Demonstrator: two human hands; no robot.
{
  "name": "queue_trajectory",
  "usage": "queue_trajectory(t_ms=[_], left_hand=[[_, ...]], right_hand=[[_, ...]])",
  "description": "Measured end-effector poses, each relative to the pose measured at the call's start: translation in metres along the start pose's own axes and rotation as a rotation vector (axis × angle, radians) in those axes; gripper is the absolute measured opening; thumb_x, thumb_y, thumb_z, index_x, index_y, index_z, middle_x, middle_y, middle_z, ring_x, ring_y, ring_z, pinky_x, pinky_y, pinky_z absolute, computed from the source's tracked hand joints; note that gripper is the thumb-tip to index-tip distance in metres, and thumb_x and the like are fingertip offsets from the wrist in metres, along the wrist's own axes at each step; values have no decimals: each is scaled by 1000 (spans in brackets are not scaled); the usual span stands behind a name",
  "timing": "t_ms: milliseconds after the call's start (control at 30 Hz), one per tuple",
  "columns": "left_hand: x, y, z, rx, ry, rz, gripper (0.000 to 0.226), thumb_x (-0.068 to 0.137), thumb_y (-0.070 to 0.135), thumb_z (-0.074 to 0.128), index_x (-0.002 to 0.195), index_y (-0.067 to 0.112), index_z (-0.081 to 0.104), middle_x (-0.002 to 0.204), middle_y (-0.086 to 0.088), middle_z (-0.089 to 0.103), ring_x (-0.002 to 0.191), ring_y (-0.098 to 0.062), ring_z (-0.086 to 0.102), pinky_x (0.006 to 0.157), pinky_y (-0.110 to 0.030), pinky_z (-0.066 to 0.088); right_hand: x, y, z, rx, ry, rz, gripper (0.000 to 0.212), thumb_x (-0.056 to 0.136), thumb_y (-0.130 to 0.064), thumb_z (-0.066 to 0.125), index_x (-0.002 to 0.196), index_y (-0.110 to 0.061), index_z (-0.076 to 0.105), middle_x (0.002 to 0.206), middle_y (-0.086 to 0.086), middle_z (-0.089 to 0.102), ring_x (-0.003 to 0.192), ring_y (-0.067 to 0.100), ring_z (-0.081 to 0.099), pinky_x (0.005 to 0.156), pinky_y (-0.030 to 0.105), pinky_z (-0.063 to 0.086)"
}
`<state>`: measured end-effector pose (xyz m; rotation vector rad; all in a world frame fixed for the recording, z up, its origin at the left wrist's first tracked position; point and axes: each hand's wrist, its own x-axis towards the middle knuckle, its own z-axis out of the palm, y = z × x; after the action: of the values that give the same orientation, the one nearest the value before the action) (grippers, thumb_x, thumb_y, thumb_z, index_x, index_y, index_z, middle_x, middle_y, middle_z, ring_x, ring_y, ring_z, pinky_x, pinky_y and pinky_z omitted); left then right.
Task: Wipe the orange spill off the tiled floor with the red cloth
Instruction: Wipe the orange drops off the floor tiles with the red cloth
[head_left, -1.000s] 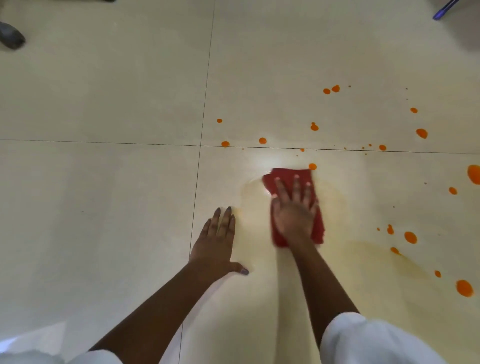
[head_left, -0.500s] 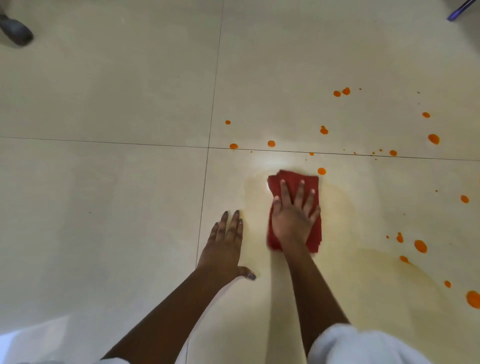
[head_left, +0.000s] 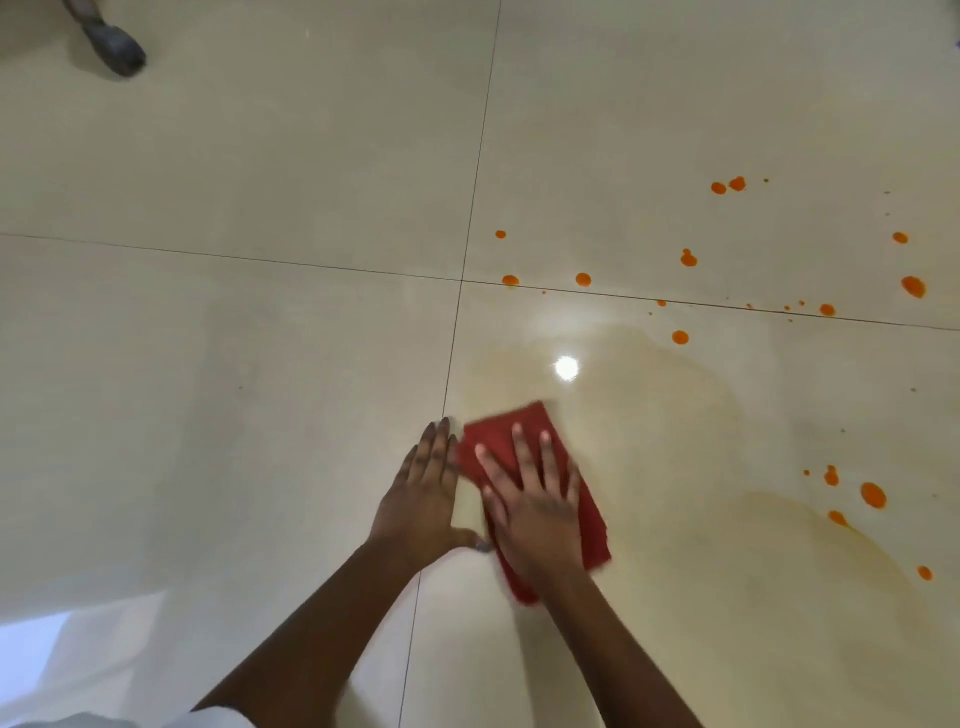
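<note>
On tiled floor (head_left: 260, 156): right hand (head_left: 535, 512) presses red cloth (head_left: 589, 525).

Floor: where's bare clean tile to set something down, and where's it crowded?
Free: the near-left tile, bordered by the grout lines and the left hand; the far-left tile, up to the dark object. Crowded: right of the red cloth the right hand presses: orange drops and a yellowish smear.

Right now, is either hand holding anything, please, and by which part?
Nothing is gripped: right hand presses flat on the red cloth, at its middle; left hand rests on floor.
</note>
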<state>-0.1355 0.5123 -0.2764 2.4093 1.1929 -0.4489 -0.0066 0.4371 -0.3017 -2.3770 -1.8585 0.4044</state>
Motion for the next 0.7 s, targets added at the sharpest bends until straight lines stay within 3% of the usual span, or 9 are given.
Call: queue_trajectory(t_ms=[133,233,300,367,433,533,600,700], left_hand=[[0,3,1,22,-20,-7,132,67,77,55,143,0,-22,139,-10,-40,135,-23,-33,116,-34,-12],[1,1,2,34,-31,-14,132,67,77,54,143,0,-21,142,-11,-38,141,-26,-27,117,-35,-10],[1,2,3,43,-30,-12,132,67,77,54,144,-1,-20,149,-15,-34,141,-27,-27,116,-35,-12],[3,5,0,63,-27,5,132,67,76,55,144,0,-20,150,-14,-33,137,-25,-32,113,-34,-15],[8,9,-3,108,-36,61,132,67,74,58,142,4,-25,145,-9,-38,132,-21,-36,112,-35,-16],[22,18,-10,185,-81,173,134,65,67,67,144,6,-23,144,-8,-40,131,-20,-37,115,-37,-13],[32,23,-15,258,-114,253,133,65,63,70,146,8,-19,146,-10,-38,135,-23,-34,114,-38,-13],[41,31,-22,343,-151,321,136,62,59,75,147,7,-18,149,-11,-36,141,-28,-28,115,-39,-11]], right_hand=[[-22,66,-7,-62,23,128,52,88,-45,30,140,-43,29,151,5,30,137,35,28,103,61,29],[46,64,-23,-26,34,328,52,91,-46,23,143,-44,22,156,8,19,142,37,13,108,61,15],[58,38,-18,-26,-42,248,52,93,-45,19,144,-46,12,158,6,6,144,34,0,111,57,4],[24,19,-8,-23,-25,90,51,92,-45,21,143,-45,19,157,4,13,143,33,9,111,55,8],[-28,38,-3,-20,15,75,50,90,-45,30,140,-46,27,153,1,24,141,30,19,111,52,16],[-34,106,-19,-34,67,309,52,90,-47,25,142,-46,20,155,0,17,142,29,12,110,54,17],[5,136,-34,18,39,499,50,96,-47,20,144,-46,9,158,1,3,144,29,-2,113,55,7],[40,121,-39,63,10,504,51,97,-47,20,145,-45,2,158,2,-5,143,30,-10,112,55,-2]])
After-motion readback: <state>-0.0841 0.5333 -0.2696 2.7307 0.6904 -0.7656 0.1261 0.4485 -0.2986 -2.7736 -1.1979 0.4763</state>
